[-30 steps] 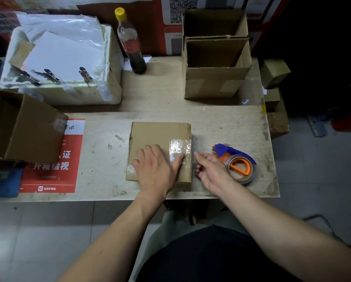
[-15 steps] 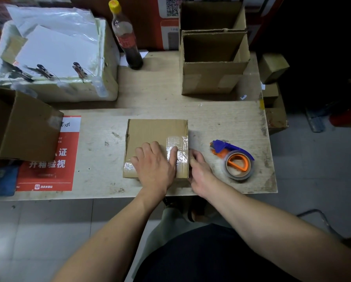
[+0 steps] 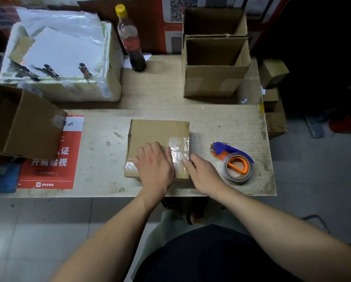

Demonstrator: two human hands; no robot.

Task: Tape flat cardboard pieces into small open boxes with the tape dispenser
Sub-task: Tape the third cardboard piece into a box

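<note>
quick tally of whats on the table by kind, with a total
cardboard boxes: 4
tape dispenser: 1
bottle: 1
foam box: 1
red sign: 1
total: 8

Bare wooden tabletop (image 3: pixel 160 94) open behind the flat taped cardboard piece (image 3: pixel 158 133). Right side blocked by orange-and-blue tape dispenser (image 3: pixel 232 161). Left: tilted brown cardboard box (image 3: pixel 26 123) overhangs the red printed sign (image 3: pixel 54 159). Rear: white foam box (image 3: pixel 68 58), dark yellow-capped bottle (image 3: pixel 130 41), open cardboard boxes (image 3: pixel 215 68).
</note>
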